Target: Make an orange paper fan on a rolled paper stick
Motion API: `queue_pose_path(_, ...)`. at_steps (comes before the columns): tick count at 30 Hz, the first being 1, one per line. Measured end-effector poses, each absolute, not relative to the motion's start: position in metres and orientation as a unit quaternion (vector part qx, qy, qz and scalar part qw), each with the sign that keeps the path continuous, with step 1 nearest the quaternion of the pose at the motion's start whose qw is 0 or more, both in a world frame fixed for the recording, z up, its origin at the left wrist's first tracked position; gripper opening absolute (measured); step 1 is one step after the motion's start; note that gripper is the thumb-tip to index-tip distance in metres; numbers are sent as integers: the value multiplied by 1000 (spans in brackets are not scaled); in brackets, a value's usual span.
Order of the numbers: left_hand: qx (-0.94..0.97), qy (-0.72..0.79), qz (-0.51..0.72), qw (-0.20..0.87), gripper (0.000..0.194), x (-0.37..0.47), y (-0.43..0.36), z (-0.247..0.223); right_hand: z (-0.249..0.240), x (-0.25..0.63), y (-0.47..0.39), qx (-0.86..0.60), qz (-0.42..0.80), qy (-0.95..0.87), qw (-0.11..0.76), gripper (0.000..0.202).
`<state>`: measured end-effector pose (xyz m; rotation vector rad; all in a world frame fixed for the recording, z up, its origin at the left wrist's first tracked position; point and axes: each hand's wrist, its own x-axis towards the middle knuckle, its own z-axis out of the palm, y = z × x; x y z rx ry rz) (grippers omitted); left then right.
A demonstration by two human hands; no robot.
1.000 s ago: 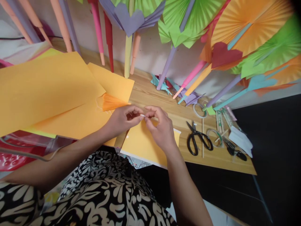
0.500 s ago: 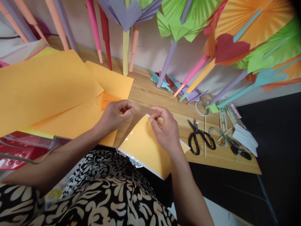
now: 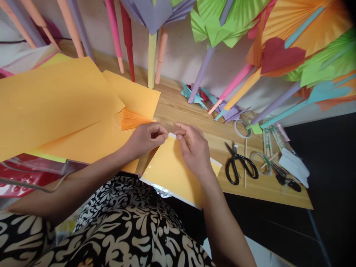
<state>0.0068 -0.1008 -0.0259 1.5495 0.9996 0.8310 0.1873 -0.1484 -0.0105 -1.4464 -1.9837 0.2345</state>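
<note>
A yellow-orange paper sheet [image 3: 172, 167] with white edges lies at the table's front edge, partly over it. My right hand [image 3: 193, 146] is closed at its top corner, thumb and fingers pinching the white edge. My left hand [image 3: 150, 139] is pinched closed just left of that corner; what its fingertips hold, if anything, is too small to make out. Behind my left hand an orange pleated paper piece [image 3: 132, 118] rests on large yellow-orange sheets [image 3: 63, 100].
Black-handled scissors [image 3: 236, 163], a thin stick [image 3: 245, 167], tape rolls [image 3: 242, 128] and smaller scissors [image 3: 280, 174] lie on the right. Paper fans [image 3: 228, 22] on rolled-paper handles lean along the wall. A red container [image 3: 25, 178] stands at the lower left.
My left hand has moved right, up to the corner of the sheet by my right hand. More of the orange pleated paper now shows. The whole view has shifted slightly.
</note>
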Motion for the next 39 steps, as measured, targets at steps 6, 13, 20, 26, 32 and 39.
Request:
queue_pose_path(6,619,434,357,548,16,5,-101,-22,-2,181,-158,-559,-71,-758,328,18)
queue_pose_path(13,636,415,364,539,18,4,-102,-25,-2,173,-158,-557,-77,-773,294,16)
queue_pose_path(20,657,407,373,514,17,4,-102,-29,-4,172,-155,-558,-64,-774,293,21)
queue_pose_path(26,670,398,380,499,15,4,-102,-29,-3,171,-154,-558,-65,-777,284,24)
queue_pose_path(32,674,394,380,496,14,4,-103,-26,-2,172,-154,-552,-63,-787,270,23)
queue_pose_path(39,677,394,375,495,13,4,-103,-25,-2,172,-154,-551,-64,-789,264,22)
